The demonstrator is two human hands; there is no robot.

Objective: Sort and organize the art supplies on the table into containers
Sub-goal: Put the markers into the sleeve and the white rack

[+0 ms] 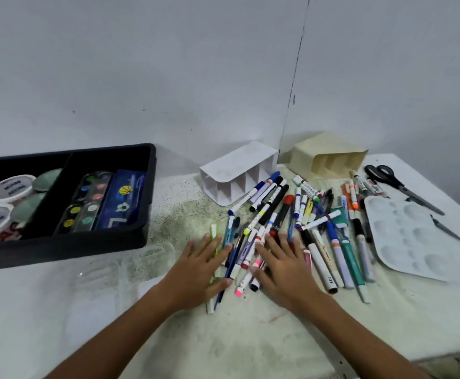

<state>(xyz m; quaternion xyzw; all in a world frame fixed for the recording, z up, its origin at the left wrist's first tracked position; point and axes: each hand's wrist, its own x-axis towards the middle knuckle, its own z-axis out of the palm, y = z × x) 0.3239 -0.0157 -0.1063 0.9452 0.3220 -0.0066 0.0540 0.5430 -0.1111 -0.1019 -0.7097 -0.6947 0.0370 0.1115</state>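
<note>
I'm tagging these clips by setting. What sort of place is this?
Probably a home or classroom craft corner: a pale speckled table against a bare white wall, strewn with a heap of loose markers and pens, with a white plastic paint palette and a black tray of watercolour sets.

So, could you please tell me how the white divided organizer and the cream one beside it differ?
The white organizer is bright white; the cream organizer is pale yellow. The white one lies nearer the black tray, the cream one nearer the scissors. Marker tips reach the white one's openings. Both lie tipped on their sides, compartments empty.
</note>
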